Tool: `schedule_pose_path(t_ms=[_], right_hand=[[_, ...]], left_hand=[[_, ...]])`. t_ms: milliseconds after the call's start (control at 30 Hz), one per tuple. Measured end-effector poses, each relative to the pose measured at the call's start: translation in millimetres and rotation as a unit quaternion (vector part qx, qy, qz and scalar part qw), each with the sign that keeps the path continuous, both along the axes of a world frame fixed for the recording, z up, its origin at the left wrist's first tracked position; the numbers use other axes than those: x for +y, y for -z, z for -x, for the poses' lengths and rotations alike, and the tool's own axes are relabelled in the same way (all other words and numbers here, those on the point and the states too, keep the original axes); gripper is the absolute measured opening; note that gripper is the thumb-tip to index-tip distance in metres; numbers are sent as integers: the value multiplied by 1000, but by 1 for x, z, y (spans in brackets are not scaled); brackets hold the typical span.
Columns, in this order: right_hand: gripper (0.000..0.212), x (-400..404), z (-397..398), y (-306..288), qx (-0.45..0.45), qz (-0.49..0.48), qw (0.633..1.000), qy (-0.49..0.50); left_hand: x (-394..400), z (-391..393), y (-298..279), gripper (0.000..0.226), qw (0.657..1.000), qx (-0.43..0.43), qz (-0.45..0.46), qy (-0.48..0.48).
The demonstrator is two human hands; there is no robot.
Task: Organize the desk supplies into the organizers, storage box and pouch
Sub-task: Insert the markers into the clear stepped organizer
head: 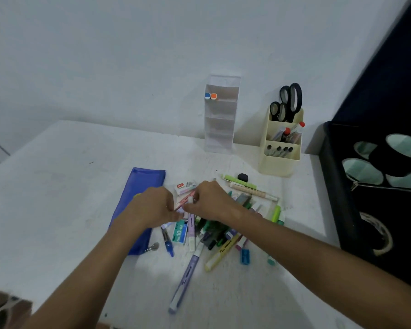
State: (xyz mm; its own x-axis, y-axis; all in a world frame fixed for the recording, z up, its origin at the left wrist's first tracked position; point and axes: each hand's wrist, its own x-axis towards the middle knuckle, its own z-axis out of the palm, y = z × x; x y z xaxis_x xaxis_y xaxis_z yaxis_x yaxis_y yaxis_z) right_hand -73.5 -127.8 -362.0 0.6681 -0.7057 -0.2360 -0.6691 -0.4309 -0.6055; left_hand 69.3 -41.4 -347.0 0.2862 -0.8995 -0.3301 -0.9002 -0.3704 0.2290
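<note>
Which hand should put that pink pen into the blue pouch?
Probably the left hand. It pinches the pink pen together with the right hand, but it lies right over the blue pouch, while the right hand sits over the pile on the other side.

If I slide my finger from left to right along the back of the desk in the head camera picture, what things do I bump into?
Blue pouch → clear organizer with its blue and orange caps → cream organizer holding the scissors → black storage box with the tape rolls.
</note>
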Motion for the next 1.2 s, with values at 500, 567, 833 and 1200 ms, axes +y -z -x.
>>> schedule_pose_path(t_ms=[500,567,833,1200], right_hand=[[22,-21,21,-38,-145,-299,932,147],[23,-21,26,-38,-165,-313,923,150],[28,-28,42,-43,-231,-326,907,132],[17,-75,67,-151,-432,-9,888,157]], left_hand=[[4,-2,-5,27,999,41,-21,-24],[6,3,-3,26,999,40,-33,-13],[4,5,-20,20,996,83,20,-14],[-45,11,-153,24,909,24,414,47]])
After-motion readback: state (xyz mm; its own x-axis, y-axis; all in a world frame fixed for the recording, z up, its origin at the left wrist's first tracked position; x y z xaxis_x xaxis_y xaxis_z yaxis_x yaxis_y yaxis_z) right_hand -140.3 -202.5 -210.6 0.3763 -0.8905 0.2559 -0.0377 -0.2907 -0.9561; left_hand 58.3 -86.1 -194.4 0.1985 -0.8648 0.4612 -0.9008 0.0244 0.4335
